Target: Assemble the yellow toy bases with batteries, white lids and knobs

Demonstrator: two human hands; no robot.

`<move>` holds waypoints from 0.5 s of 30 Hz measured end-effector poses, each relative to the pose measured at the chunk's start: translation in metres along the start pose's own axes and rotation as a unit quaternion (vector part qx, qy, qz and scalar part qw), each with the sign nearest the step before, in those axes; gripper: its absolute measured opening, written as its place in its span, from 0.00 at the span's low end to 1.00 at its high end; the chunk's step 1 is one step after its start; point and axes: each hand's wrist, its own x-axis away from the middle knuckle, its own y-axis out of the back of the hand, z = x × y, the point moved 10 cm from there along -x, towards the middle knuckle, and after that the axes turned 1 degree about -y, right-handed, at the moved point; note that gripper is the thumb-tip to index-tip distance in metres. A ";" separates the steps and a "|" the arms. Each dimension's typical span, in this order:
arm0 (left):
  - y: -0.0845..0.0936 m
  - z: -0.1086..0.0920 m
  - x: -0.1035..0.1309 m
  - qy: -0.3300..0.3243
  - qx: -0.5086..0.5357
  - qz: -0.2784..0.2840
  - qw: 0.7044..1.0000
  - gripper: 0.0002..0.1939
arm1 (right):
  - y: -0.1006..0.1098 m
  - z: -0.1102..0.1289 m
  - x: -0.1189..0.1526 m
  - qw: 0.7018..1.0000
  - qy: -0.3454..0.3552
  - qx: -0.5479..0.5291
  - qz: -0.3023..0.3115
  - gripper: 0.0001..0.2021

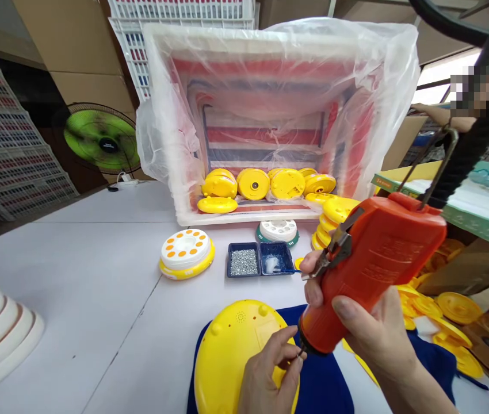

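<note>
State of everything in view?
Red electric screwdriver: in right hand, bit down
Left hand: fingertips at bit; grip unclear
Round yellow housing: lying on blue cloth
Blue tray: uncovered, contents in both compartments
Plastic-lined crate: open side facing camera, yellow parts inside
Green fan: blades blurred, probably spinning

White tabletop (76, 299), green fan (102, 141), stacked white crates (9, 138), brown cardboard (83, 46), bright window (436, 75)

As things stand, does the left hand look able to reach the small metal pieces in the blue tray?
Probably yes: the metal pieces lie uncovered, and nothing tall stands between them and the left hand, though its fingers are near the red driver.
</note>
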 end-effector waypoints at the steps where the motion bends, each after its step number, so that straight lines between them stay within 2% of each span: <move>1: 0.000 -0.004 -0.001 0.008 -0.002 0.008 1.000 0.16 | 0.000 0.000 0.000 1.000 0.000 -0.003 -0.002 0.19; 7: 0.001 -0.016 -0.001 0.016 -0.004 0.024 1.000 0.16 | 0.001 -0.003 0.002 1.000 0.004 -0.019 0.004 0.11; 12: -0.002 -0.015 0.000 0.025 -0.023 0.023 0.999 0.17 | 0.004 -0.005 0.003 0.999 0.006 -0.043 -0.014 0.16; 15: -0.002 -0.009 0.002 0.031 -0.071 0.023 0.997 0.20 | 0.006 -0.006 0.004 0.999 0.002 -0.036 -0.030 0.15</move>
